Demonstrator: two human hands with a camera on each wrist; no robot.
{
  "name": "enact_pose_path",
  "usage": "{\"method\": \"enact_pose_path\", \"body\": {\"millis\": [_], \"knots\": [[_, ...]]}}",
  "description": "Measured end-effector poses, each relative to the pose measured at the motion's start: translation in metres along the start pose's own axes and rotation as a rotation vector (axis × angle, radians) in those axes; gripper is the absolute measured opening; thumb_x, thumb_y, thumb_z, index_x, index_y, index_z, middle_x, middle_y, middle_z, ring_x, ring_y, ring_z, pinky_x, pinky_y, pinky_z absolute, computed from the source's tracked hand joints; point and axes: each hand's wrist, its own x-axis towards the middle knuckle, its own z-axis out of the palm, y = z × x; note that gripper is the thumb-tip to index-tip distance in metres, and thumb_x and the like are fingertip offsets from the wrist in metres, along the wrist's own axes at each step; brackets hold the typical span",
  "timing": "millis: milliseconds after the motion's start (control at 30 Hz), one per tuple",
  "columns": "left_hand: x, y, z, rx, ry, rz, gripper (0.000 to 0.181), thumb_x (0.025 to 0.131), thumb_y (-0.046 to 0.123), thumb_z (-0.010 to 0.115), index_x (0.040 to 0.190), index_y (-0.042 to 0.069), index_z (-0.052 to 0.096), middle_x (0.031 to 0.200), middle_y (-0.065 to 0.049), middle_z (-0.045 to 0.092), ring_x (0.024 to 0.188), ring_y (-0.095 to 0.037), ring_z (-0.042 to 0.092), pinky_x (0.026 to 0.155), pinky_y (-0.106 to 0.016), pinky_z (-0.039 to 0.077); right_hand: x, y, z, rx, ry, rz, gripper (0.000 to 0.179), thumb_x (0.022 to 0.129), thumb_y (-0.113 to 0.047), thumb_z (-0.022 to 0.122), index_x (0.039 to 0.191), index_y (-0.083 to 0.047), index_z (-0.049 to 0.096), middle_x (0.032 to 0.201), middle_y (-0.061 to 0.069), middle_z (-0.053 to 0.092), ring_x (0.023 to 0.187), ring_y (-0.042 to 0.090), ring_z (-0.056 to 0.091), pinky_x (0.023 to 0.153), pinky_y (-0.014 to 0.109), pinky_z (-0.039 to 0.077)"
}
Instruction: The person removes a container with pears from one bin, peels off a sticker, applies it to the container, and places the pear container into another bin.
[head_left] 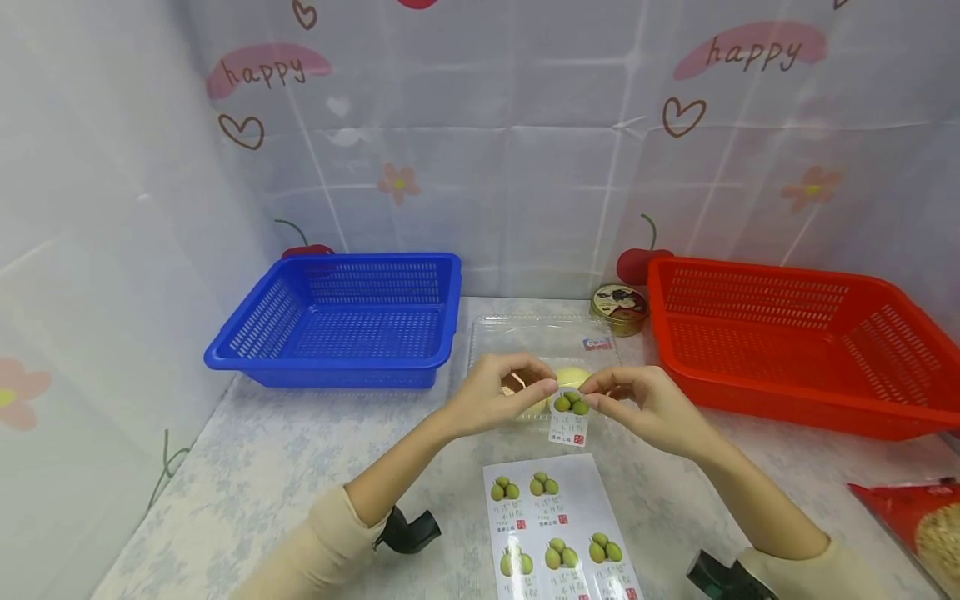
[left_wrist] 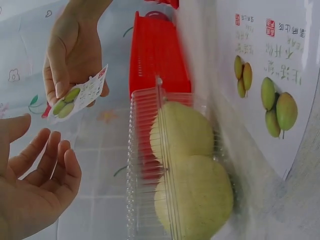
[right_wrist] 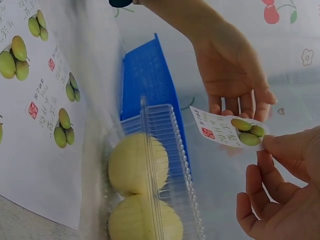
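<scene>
While the right hand pinches the rounded end of a small pear-printed label between thumb and fingertip, the left hand waits just beside it, thumb apart and fingers loosely bent; the left wrist view shows a gap between that hand and the label, which hangs in the air, tilted, between the two hands; the right hand's other fingers curl slightly inward.

The label is above the strip of tabletop between the far edge of the label sheet and the near side of the clear container; the sheet's near edge runs out of the head view; bare tabletop stretches left of the sheet towards the white side cloth, and a narrower run lies right of it, crossed by the right forearm.

The clear container has two rounded, pale yellow fruits side by side behind its ribbed plastic; the blue basket stands to its left, the red basket to its right, the pierced floor of each showing; a round tin sits by the red basket's corner; a red packet with pale contents is cut off at the right edge.
</scene>
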Motion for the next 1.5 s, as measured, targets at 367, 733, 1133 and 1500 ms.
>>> {"method": "enact_pose_path", "body": {"millis": [367, 733, 1133, 1500], "knots": [[0.008, 0.01, -0.016, 0.148, 0.043, 0.027, 0.01, 0.087, 0.009, 0.065, 0.087, 0.002, 0.071, 0.078, -0.005, 0.067, 0.067, -0.006, 0.054, 0.061, -0.023, 0.051, 0.025, 0.002, 0.001, -0.013, 0.018, 0.062, 0.008, 0.086, 0.0, 0.065, 0.092, -0.001, 0.07, 0.085, 0.006, 0.068, 0.076, 0.011, 0.059, 0.07, 0.025, 0.054], [0.018, 0.014, -0.024, 0.195, 0.094, 0.0, 0.011, 0.087, 0.009, 0.065, 0.093, 0.001, 0.066, 0.075, -0.005, 0.064, 0.065, -0.011, 0.055, 0.059, -0.022, 0.048, 0.041, -0.003, -0.007, -0.024, -0.001, 0.094, 0.01, 0.087, -0.001, 0.064, 0.095, 0.001, 0.07, 0.088, 0.007, 0.068, 0.079, 0.013, 0.059, 0.074, 0.024, 0.053], [0.037, 0.011, -0.03, 0.237, 0.087, -0.003, 0.009, 0.088, 0.005, 0.062, 0.086, 0.0, 0.069, 0.074, -0.007, 0.065, 0.063, -0.013, 0.055, 0.057, -0.019, 0.046, 0.058, -0.001, -0.013, -0.019, 0.009, 0.092, 0.011, 0.086, 0.003, 0.063, 0.096, 0.006, 0.068, 0.089, 0.012, 0.068, 0.078, 0.011, 0.06, 0.072, 0.019, 0.053], [0.049, 0.004, -0.035, 0.236, 0.106, -0.043, 0.011, 0.087, 0.006, 0.063, 0.088, -0.001, 0.071, 0.075, -0.008, 0.066, 0.064, -0.014, 0.057, 0.056, -0.018, 0.044, 0.067, 0.009, -0.013, -0.024, 0.066, 0.127, 0.013, 0.087, -0.001, 0.064, 0.097, 0.006, 0.068, 0.089, 0.014, 0.067, 0.077, 0.013, 0.06, 0.071, 0.019, 0.052]]}}
